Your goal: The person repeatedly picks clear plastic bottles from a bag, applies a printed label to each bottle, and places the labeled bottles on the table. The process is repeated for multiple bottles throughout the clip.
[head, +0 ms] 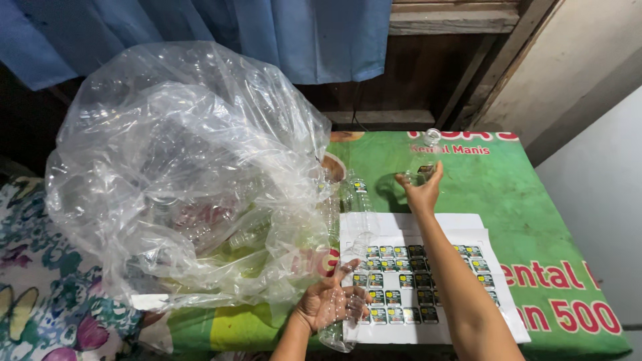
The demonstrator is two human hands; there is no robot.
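Nearest the camera, at the near edge of the table, the left hand (328,304) is wrapped palm-up around a clear plastic bottle (344,301), fingers curled about its body; the bottle lies tilted, one end low by the table edge and the other rising toward the far side. Under and just right of it lies a white sticker sheet (428,281) bearing rows of small dark labels, spread flat on the green printed table cover (535,220). Left of the hand, a large clear plastic bag (180,174) bulges over the left half of the table, with many more clear bottles dimly visible inside it; a few bottles (354,194) lie at its mouth, just beyond the sheet's far left corner. Further out, the right arm stretches over the sheet, and the right hand (421,187) grips a second clear bottle (428,157) that stands upright on the cover, its open neck pointing up. Beyond the table hangs a blue curtain (267,33) against a dark wooden wall.
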